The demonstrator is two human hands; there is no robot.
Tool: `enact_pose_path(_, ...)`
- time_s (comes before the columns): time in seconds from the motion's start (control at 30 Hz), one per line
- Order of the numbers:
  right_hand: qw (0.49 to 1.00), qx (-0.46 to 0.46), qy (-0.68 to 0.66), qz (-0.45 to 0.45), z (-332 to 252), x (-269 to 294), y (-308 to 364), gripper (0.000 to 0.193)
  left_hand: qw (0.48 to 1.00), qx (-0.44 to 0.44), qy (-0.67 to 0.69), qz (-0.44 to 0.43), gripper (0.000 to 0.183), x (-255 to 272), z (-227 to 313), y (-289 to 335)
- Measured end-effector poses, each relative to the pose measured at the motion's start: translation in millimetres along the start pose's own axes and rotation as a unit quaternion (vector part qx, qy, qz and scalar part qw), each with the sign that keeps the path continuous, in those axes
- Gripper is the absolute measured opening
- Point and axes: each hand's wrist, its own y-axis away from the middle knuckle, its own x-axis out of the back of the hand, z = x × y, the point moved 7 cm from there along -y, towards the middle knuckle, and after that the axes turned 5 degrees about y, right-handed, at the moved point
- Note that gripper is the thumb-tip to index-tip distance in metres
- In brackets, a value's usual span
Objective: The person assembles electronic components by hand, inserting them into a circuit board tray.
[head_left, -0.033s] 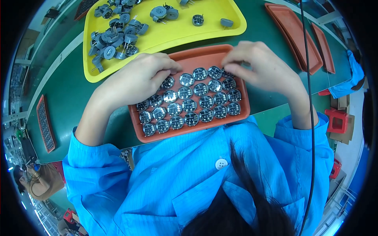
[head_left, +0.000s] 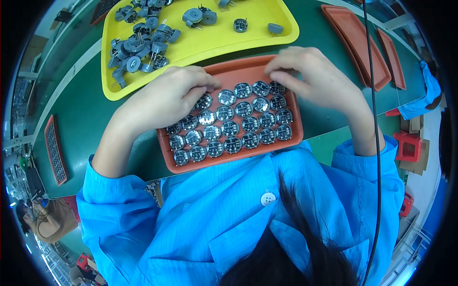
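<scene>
Components (head_left: pixel 230 127) rowed in orange tray (head_left: pixel 238 74), between hands (head_left: pixel 167 95) (head_left: pixel 315 78).

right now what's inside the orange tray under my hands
Inside the tray: rows of round circuit-board components, dark faces up. The left hand hides the far left part, the right hand the far right corner; anything beneath can't be seen.
</scene>
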Motion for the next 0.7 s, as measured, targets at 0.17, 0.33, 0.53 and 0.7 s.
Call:
enact_pose_path(0.17,0.999,0.018,-0.039,-0.033,-12,-22,-24,0.017,0.998,-0.017,0.053,-0.007,0.031,-8,0,1)
enact_pose_path(0.33,0.994,0.032,-0.086,-0.064,-14,-26,-25,0.021,1.000,-0.014,0.011,0.010,0.023,-12,7,0)
enact_pose_path(0.53,0.984,0.103,-0.126,-0.066,-12,-28,-28,0.025,0.999,-0.011,0.032,0.027,0.021,-9,2,4)
enact_pose_path(0.7,0.998,0.014,-0.045,-0.041,2,-6,-18,0.023,0.998,-0.015,0.033,0.047,0.025,-10,4,7)
